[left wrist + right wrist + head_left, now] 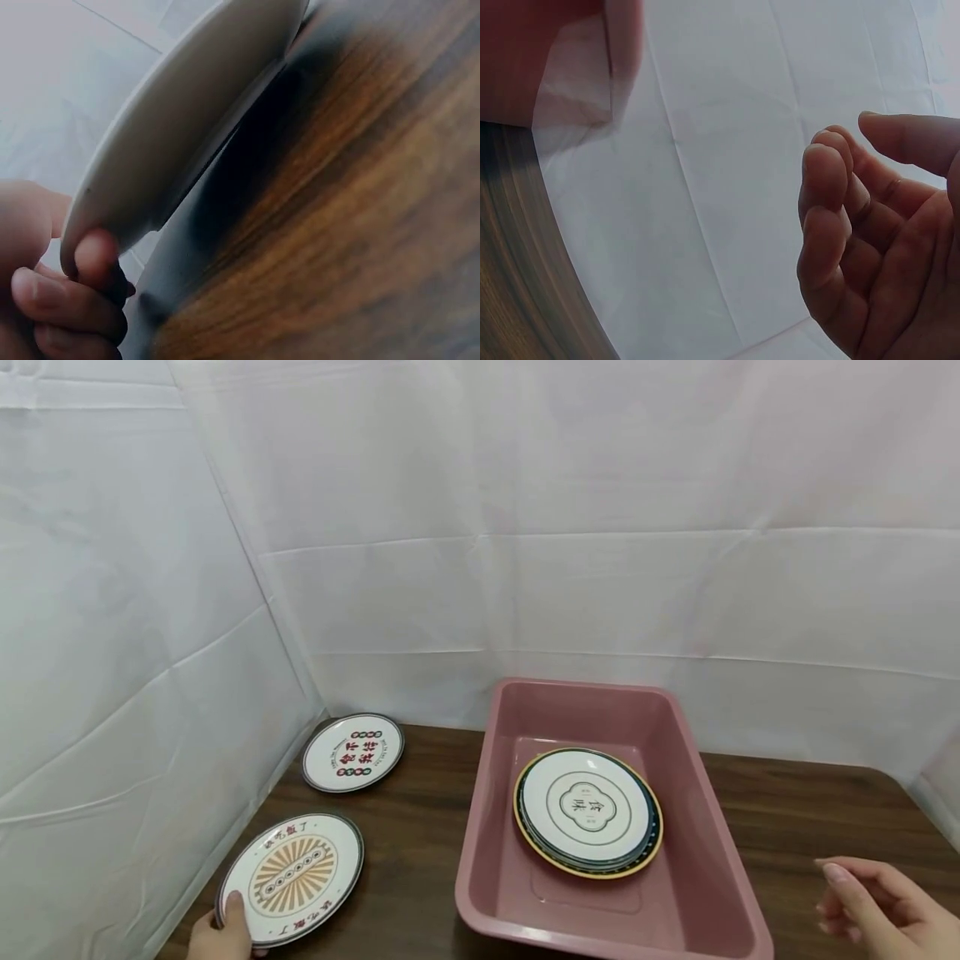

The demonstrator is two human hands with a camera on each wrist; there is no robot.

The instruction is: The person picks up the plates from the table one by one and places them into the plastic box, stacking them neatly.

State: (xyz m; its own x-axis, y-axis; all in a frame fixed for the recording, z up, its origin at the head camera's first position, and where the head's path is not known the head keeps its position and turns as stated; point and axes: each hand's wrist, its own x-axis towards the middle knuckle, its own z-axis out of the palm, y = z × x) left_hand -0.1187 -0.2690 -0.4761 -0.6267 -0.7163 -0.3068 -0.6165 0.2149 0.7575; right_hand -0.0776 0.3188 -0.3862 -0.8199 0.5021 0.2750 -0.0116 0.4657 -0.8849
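At the lower left of the head view, my left hand (222, 935) pinches the near-left rim of a white plate (296, 881) with an orange sunburst print and a dark edge. The left wrist view shows the underside of this plate (180, 112), the thumb above the rim and curled fingers (67, 300) beneath; its near side looks tilted up off the table. My right hand (885, 906) hovers right of the pink tub, fingers loosely curled, holding nothing. Inside the tub (480, 827) lies a stack of plates, topped by a white plate (592, 810) with a green motif.
Behind the sunburst plate, another white plate (354, 753) with red and green lettering lies near the table's back-left corner. The brown wooden table (412, 827) meets white cloth walls (585, 593) at the left, back and right. A yellow-rimmed plate (652, 852) sits low in the stack.
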